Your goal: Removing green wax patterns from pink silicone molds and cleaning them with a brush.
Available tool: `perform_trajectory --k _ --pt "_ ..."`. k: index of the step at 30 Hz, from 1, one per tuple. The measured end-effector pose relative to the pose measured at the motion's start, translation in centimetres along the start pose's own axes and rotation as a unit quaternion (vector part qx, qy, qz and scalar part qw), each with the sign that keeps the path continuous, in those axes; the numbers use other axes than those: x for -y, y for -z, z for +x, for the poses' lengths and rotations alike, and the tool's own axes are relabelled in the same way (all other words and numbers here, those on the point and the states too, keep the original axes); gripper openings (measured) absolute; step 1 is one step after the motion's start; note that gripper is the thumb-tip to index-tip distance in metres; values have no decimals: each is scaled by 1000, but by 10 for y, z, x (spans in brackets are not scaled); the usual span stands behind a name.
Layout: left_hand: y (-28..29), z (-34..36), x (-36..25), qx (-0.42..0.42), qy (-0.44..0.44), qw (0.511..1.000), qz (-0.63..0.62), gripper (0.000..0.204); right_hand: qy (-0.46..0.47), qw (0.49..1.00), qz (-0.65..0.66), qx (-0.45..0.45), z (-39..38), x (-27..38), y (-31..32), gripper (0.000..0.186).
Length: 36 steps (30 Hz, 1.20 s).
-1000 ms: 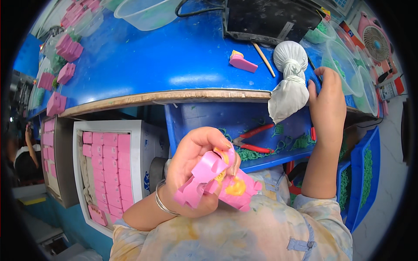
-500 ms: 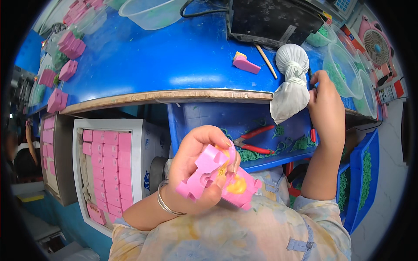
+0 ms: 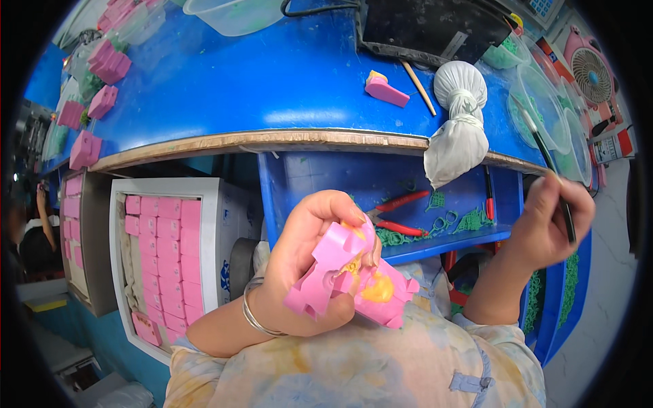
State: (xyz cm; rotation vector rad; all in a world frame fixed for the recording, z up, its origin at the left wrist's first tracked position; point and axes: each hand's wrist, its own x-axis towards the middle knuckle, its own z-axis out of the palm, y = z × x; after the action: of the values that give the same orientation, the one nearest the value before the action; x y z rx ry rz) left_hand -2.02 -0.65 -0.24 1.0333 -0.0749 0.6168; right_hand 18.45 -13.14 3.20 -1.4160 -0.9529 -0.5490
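My left hand is closed on pink, block-shaped mould pieces, with orange-yellow material in their hollows. My right hand, out to the right beyond the counter's edge, grips a slim dark tool with a pale upper end pointing up-left. A knotted white cloth bag rests at the counter's edge, left of that tool. A small pink piece with a yellow top and a wooden stick lie on the blue counter.
A blue tray below the counter holds red-handled cutters and green scraps. A white-framed case of pink blocks stands left. Clear tubs, a black appliance and a fan are at the back. Another person is far left.
My right hand has picked up the dark tool from beside the cloth bag and moved right and down with it. My left hand still holds the pink pieces, slightly shifted.
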Motion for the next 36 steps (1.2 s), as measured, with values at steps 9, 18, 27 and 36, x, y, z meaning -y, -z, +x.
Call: perform_trajectory --k 9,18,27,36 --pt "-2 -1 1 -6 15 1000 -20 48 -83 943 294 130 3 50 1 10" --pt "-2 0 2 -6 16 1000 -4 48 -131 852 412 296 -10 52 -12 32" --pt "-1 -1 4 -17 19 1000 -17 52 -5 822 290 490 -1 56 -24 16" --pt "-7 -2 -5 -38 67 997 3 56 -16 865 280 415 -16 64 -32 12"
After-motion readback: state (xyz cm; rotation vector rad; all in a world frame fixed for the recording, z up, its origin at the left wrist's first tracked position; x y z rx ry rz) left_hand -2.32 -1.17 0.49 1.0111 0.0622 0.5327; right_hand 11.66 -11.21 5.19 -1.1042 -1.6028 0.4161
